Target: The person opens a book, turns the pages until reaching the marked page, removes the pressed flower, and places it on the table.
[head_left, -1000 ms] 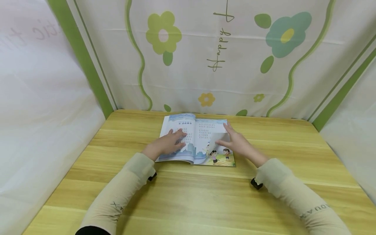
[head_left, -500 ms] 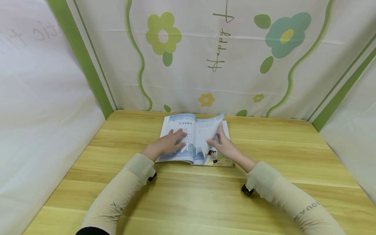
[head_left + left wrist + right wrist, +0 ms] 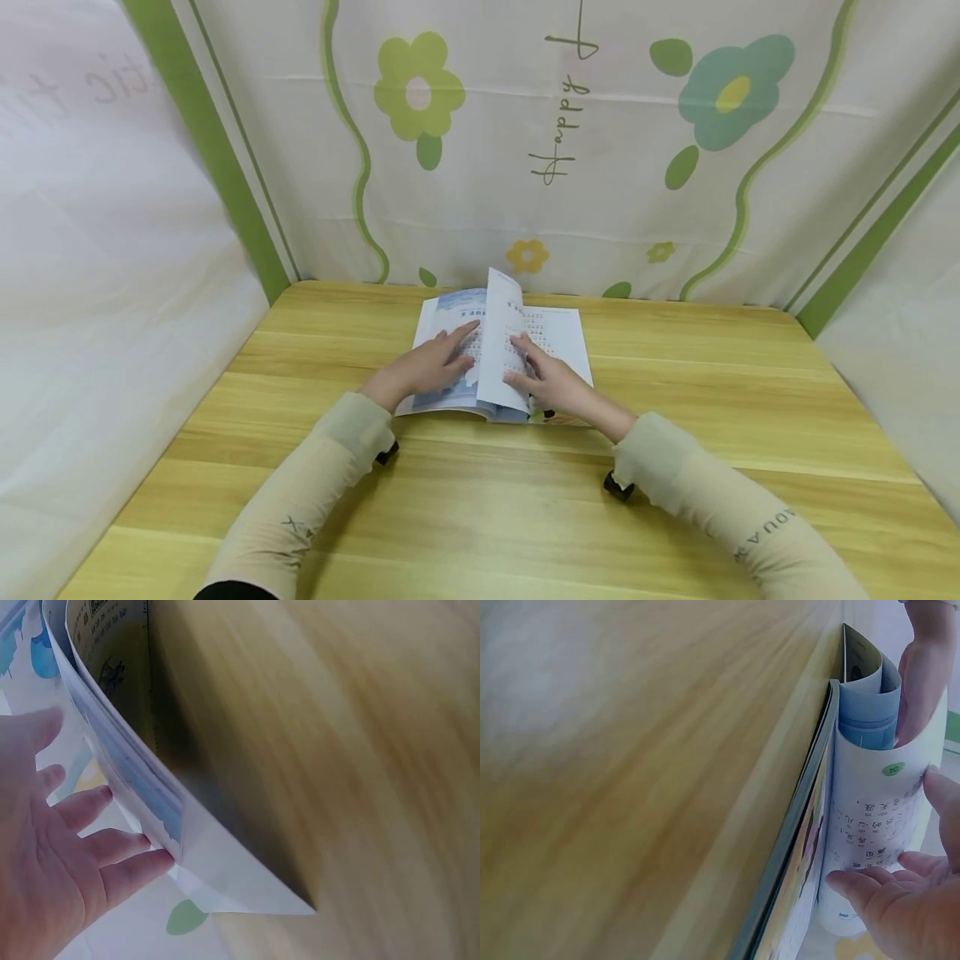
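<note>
An open picture book (image 3: pixel 567 342) with printed text and drawings lies near the far edge of the table. One page (image 3: pixel 497 358) stands raised and curved near the spine. My left hand (image 3: pixel 422 368) rests on the left page with its fingers stretched out. In the left wrist view, the fingertips of the left hand (image 3: pixel 71 851) touch the page near its outer edge. My right hand (image 3: pixel 553 385) is at the right side of the raised page. The right wrist view shows the thumb and fingers of the right hand (image 3: pixel 911 900) extended against the curved page (image 3: pixel 870 806).
The book lies on a wood-grain table (image 3: pixel 495 508). Behind it hangs a white curtain (image 3: pixel 480 150) with printed flowers and green lines. More white cloth (image 3: pixel 112 275) hangs along the left side.
My right hand has moved left, carrying the page from the right side of the book up to near the spine. The left hand has stayed on the left page.
</note>
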A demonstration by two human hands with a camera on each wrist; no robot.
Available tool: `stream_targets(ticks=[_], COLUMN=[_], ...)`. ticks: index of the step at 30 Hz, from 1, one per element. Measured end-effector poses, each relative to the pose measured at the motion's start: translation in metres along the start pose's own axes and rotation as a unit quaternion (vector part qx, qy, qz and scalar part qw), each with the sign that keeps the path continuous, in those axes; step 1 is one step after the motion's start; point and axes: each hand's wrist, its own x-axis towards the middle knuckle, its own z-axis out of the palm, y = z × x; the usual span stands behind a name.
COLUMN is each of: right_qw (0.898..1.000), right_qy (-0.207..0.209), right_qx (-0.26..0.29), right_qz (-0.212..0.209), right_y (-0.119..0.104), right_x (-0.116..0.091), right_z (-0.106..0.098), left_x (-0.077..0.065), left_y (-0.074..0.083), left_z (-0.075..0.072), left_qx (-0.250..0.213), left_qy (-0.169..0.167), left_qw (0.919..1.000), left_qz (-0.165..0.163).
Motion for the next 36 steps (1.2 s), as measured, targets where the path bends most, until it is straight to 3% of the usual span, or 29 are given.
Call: stream_targets(ticks=[6,11,21,30,36], right_qw=[0.999,0.998,0.997,0.993,0.989], right_qy=[-0.006,-0.009,-0.024,-0.061,-0.085], right_qx=[-0.037,-0.062,-0.069,-0.082,-0.087], right_qz=[-0.019,-0.024,-0.04,-0.067,-0.082], right_y=[-0.005,-0.01,-0.016,-0.019,-0.017], right_x=[0.002,0.005,0.006,0.004,0.004], right_z=[0.003,0.006,0.012,0.011,0.006], left_x=[0.0,0.0,0.001,0.002,0.002], left_y=[0.0,0.004,0.011,0.016,0.017], left_z=[0.001,0.003,0.006,0.007,0.009], left_qx=[-0.039,-0.035,0.014,0.023,0.039], left_qy=[0.05,0.072,0.067,0.011,-0.001], left_qw=[0.9977,0.9959,0.9965,0.997,0.9973], left_qz=[0.024,0.042,0.049,0.073,0.062])
